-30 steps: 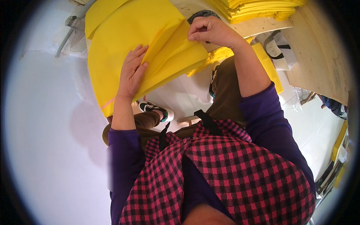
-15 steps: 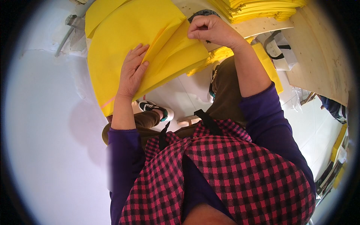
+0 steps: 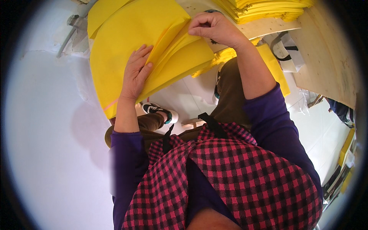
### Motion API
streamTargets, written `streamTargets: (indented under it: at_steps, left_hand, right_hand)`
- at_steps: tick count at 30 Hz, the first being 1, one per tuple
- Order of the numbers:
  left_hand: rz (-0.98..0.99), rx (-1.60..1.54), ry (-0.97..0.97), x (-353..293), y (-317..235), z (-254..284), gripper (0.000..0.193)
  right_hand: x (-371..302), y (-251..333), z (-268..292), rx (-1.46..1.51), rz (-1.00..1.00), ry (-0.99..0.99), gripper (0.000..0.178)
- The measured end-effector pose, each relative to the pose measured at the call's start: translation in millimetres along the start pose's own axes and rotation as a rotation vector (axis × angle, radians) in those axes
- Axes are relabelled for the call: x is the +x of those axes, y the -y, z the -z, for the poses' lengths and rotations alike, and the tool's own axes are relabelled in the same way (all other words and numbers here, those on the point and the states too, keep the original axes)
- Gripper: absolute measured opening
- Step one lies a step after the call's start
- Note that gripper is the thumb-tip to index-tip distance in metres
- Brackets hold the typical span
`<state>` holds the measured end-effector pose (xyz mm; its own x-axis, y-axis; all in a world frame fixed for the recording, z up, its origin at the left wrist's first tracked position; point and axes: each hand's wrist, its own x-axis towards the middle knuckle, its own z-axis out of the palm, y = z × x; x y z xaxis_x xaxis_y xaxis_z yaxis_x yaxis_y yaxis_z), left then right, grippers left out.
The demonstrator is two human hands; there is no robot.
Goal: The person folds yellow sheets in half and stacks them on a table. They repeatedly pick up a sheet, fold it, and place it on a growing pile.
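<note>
A pile of yellow fabric-like sheets (image 3: 122, 42) covers the near part of the table. My left hand (image 3: 137, 72) lies on it with its fingers stretched out, thumb and fingertips beside the raised edge of a folded-up layer. At the right side of the pile, my right hand (image 3: 216, 28) is closed in a pinch on the edge of a yellow sheet (image 3: 178, 38) lifted off the layers below. The fingertips partly hide the pinched edge. Behind this hand is a dark round object (image 3: 209, 12), mostly covered.
A tall stack of folded yellow pieces (image 3: 264, 11) stands at the far right of the wooden table (image 3: 268, 27). More yellow material (image 3: 224, 56) hangs below the table edge. A wooden panel (image 3: 326, 57) rises at the right, and a white wall (image 3: 50, 115) borders the left.
My right hand has moved slightly left, bringing the pinched edge with it, so the lifted layer folds over more and more of the sheet beneath shows. My left hand has stayed in place.
</note>
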<state>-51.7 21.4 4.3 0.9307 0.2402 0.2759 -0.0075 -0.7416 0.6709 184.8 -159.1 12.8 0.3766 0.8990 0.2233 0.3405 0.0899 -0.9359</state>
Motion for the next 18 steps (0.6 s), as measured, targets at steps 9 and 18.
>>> streamTargets:
  at_steps: [9,18]
  left_hand:
    - [-0.056,0.071,0.034,1,-6,4,0.050]
    - [-0.068,0.102,0.057,3,-8,4,0.059]
  right_hand:
    - [6,3,-5,-0.018,0.008,-0.034,0.011]
    - [12,6,-12,0.009,-0.024,-0.075,0.014]
